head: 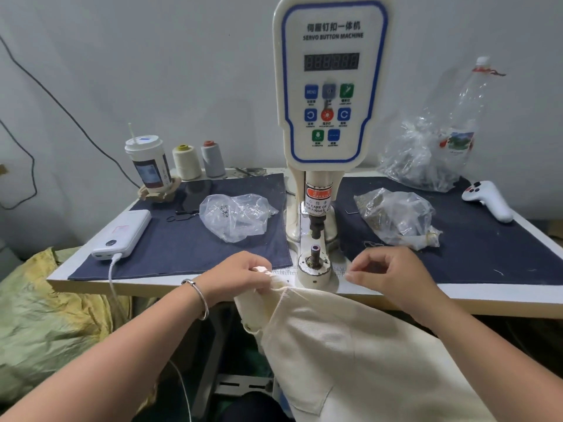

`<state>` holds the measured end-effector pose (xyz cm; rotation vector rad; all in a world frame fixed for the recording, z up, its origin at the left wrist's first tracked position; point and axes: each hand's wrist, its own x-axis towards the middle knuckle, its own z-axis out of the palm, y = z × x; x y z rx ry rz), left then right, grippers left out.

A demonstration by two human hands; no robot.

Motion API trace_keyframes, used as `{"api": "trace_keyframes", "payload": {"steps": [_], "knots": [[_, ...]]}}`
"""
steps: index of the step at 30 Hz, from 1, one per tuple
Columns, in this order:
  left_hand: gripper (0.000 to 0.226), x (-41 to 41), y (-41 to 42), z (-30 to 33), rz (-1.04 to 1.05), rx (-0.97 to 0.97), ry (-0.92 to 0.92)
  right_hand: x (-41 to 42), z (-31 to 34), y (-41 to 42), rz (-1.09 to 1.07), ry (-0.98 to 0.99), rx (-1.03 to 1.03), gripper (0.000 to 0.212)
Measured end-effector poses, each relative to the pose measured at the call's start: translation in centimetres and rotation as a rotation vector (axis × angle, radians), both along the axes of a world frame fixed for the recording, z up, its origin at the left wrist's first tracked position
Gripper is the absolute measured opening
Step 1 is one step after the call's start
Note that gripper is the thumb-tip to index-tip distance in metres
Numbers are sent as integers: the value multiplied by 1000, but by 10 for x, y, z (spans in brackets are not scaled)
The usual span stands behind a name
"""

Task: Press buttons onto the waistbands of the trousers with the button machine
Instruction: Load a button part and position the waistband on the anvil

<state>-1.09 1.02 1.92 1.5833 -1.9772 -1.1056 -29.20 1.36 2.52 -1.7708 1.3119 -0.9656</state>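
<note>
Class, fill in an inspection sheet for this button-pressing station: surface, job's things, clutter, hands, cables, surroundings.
Surface: white table with dark blue cloth either side of the machine.
Job's things: servo button machine at centre; cream trousers hang off the front edge, waistband not under the press; bags of buttons.
Clutter: lidded cup, two thread cones, power bank, white controller, crushed plastic bottle.
Hands: left hand grips the waistband; right hand is curled, and whether it pinches anything is unclear.
Cables: white cable from power bank; black wire on wall.
Surroundings: yellow-green sack on the left.
</note>
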Motion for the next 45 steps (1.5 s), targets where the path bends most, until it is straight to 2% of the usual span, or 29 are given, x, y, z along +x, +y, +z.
{"api": "trace_keyframes", "payload": {"steps": [2,4,7,9,10,12,14,16,18,20,24,27,30,33,36,40,43,45], "knots": [[15,-3,12,16,-80,66,24,6,6,11,97,8,32,10],[10,-7,21,31,-165,120,95,14,15,21,184,0,39,19],[5,-17,34,52,-300,219,262,23,31,28,368,-49,126,56],[12,-27,41,62,-378,251,324,27,40,27,596,-177,296,82],[13,-33,44,67,-396,251,348,27,42,26,722,-258,429,87],[15,-43,50,73,-383,254,428,21,48,24,935,-293,619,80],[14,-48,53,77,-333,277,486,10,53,20,999,-180,681,69],[17,-49,53,81,-282,324,490,-3,56,15,968,-10,635,55],[29,-49,53,82,-234,383,473,-14,59,11,882,69,577,42],[43,-47,52,82,-216,440,397,-21,61,7,821,-5,573,36],[21,-43,54,75,-353,479,216,-38,57,-3,710,-258,627,25],[20,-40,54,61,-300,475,385,-49,48,-9,592,-317,594,24],[21,-42,54,53,-168,510,563,-53,42,-14,502,-291,575,20],[39,-45,52,52,-85,488,555,-52,40,-19,421,-258,584,29],[36,-44,49,56,-58,494,482,-46,39,-24,316,-226,566,48],[42,-39,42,55,-27,528,444,-34,40,-23,248,-182,505,37],[33,-31,39,49,-99,569,539,-23,43,-21,226,-130,463,36],[35,-30,39,45,-147,577,611,-14,42,-21,230,-30,424,40]]}}
